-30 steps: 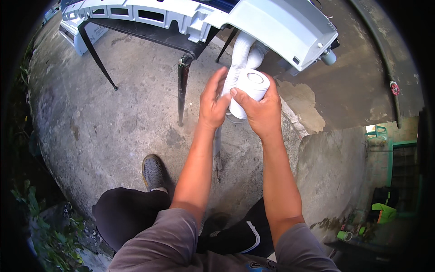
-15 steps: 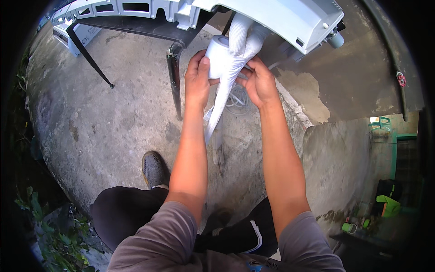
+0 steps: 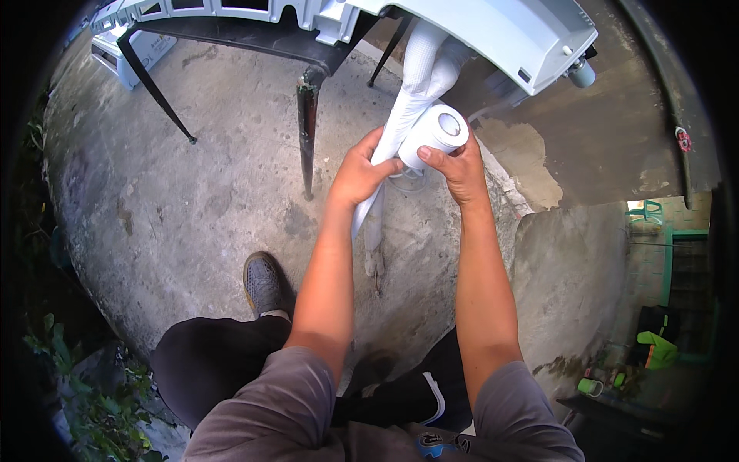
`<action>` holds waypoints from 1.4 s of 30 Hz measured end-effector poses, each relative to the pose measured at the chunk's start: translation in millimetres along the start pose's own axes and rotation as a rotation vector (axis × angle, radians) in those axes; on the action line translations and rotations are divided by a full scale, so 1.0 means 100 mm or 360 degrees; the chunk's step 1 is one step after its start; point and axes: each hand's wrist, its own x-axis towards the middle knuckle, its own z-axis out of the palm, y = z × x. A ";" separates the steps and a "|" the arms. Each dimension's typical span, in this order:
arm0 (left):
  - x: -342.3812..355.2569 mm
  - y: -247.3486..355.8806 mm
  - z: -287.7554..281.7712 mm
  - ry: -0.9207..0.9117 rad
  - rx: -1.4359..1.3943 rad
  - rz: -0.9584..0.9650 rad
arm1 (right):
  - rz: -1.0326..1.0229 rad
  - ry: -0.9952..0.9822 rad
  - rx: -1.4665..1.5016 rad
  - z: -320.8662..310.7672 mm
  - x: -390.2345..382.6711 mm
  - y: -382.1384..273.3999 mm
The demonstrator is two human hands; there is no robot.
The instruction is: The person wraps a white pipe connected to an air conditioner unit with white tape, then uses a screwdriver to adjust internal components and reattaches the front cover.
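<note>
A thick roll of white wrapping tape (image 3: pixel 422 143) sits in my right hand (image 3: pixel 463 171), thumb across its near side and fingers behind it. My left hand (image 3: pixel 363 171) is closed around a bundle of white-wrapped pipes (image 3: pixel 401 123), its thumb reaching toward the bottom of the roll. The upper bundle is wrapped in white insulation (image 3: pixel 423 61) and comes down from behind a light-grey plastic housing (image 3: pixel 531 46). Below my left hand the bundle narrows and runs down toward the ground. The fingers behind the roll and the bundle are mostly hidden.
The housing rests on a dark stand with black metal legs (image 3: pixel 307 131). A coil of clear hose (image 3: pixel 408 182) lies on the concrete floor (image 3: pixel 192 177) behind my hands. A box (image 3: pixel 146 58) stands far left. A pipe with a red valve handle (image 3: pixel 683 139) runs down the right wall.
The tape roll has passed from my left hand on the bundle's left side to my right hand on its right side. My left hand now grips the bundle.
</note>
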 end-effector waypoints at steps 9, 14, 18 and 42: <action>0.12 -0.10 0.13 0.0159 -0.0150 -0.0245 | -0.0171 0.0172 -0.0535 0.28 -0.20 -0.24; 0.11 -0.08 0.12 0.0252 -0.0131 -0.0159 | -0.0287 0.0144 -0.0955 0.55 -0.40 -0.26; -0.07 -0.13 0.14 0.0374 0.0238 0.0334 | -0.0151 0.0269 -0.1198 0.81 -0.45 -0.35; -0.14 -0.35 -0.03 0.0434 -0.0132 -0.0179 | 0.0290 -0.0036 0.0551 0.08 0.12 0.92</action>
